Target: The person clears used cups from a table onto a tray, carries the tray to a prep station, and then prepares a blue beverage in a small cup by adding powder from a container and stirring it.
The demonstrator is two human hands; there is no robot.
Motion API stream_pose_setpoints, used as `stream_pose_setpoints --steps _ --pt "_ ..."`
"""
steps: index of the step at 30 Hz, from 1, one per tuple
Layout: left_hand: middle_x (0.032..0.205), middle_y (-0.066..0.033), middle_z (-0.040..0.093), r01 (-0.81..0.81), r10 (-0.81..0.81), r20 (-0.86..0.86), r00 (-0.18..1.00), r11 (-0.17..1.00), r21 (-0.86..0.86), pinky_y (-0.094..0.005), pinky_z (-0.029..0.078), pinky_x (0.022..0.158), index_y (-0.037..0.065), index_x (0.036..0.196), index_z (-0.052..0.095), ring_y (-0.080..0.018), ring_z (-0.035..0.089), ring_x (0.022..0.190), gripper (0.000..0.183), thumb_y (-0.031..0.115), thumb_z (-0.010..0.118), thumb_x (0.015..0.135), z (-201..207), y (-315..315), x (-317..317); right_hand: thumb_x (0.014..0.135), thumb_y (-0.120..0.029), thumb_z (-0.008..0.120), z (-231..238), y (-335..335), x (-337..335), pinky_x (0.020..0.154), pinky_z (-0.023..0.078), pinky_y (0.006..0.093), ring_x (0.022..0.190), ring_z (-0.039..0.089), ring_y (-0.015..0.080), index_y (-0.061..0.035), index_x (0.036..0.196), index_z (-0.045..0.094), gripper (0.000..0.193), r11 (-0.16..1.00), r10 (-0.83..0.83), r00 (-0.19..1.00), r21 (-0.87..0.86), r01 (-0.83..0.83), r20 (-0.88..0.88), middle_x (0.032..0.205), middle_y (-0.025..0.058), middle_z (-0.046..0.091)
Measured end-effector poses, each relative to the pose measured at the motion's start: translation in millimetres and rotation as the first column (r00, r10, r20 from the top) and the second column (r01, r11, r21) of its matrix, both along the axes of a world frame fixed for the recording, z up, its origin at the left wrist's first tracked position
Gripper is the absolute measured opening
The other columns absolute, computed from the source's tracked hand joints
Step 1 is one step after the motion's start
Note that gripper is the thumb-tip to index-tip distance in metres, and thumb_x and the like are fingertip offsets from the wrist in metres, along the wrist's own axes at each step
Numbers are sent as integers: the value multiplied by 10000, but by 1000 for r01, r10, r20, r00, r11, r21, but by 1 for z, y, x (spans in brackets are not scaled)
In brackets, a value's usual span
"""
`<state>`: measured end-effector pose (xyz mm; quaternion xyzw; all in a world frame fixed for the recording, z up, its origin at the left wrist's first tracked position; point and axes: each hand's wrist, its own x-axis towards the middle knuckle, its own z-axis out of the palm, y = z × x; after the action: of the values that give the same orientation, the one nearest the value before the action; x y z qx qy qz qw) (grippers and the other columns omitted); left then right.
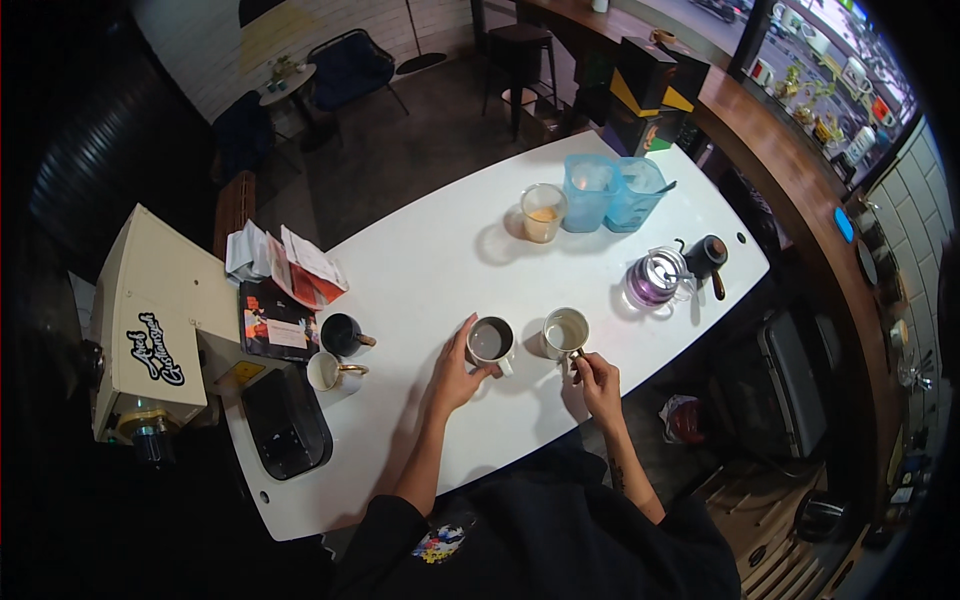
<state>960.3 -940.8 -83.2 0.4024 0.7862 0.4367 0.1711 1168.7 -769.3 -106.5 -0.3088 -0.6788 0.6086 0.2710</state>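
Observation:
My left hand (459, 372) curves around the left side of a mug (491, 341) with a dark grey inside, fingers and thumb against its wall. The mug's light handle points toward me. Just right of it is a pale mug (566, 331) with a light inside, and my right hand (599, 384) pinches its handle at the near side. Both mugs are upright at the middle of the white table (420, 290), a small gap between them. What is in the mugs is hard to make out.
At the back stand a glass (542, 214) with tan residue and two blue translucent pitchers (588, 190). A glass server (653, 280) and a dark handled vessel (707, 256) stand right. Left are a black cup (342, 334), white mug (325, 372), bags (300, 266) and cream machine (165, 330).

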Motion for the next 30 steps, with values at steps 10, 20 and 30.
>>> stream_pose_setpoints --steps 10,20,30 --pt "1326 -201 522 -34 29 53 998 995 97 -439 455 988 96 1482 300 -359 521 1215 1043 145 891 625 -8 34 -16 936 -88 574 -2 19 15 578 467 271 672 588 138 76 898 652 185 989 -142 988 40 144 -56 934 105 539" --pt "1457 -156 438 17 -6 209 978 999 -50 -418 350 1128 53 1453 362 -303 399 1365 1005 120 892 602 56 19 -6 921 -137 644 -3 52 4 619 509 274 706 646 163 69 971 654 212 986 32 999 -164 -33 -8 987 118 558" --pt "1324 -147 545 -155 35 356 934 937 313 -394 376 1086 -12 1370 437 -259 506 1268 542 115 676 900 80 98 43 876 -50 654 56 151 68 631 485 274 688 608 128 24 915 633 87 925 -254 967 301 232 34 783 85 618"
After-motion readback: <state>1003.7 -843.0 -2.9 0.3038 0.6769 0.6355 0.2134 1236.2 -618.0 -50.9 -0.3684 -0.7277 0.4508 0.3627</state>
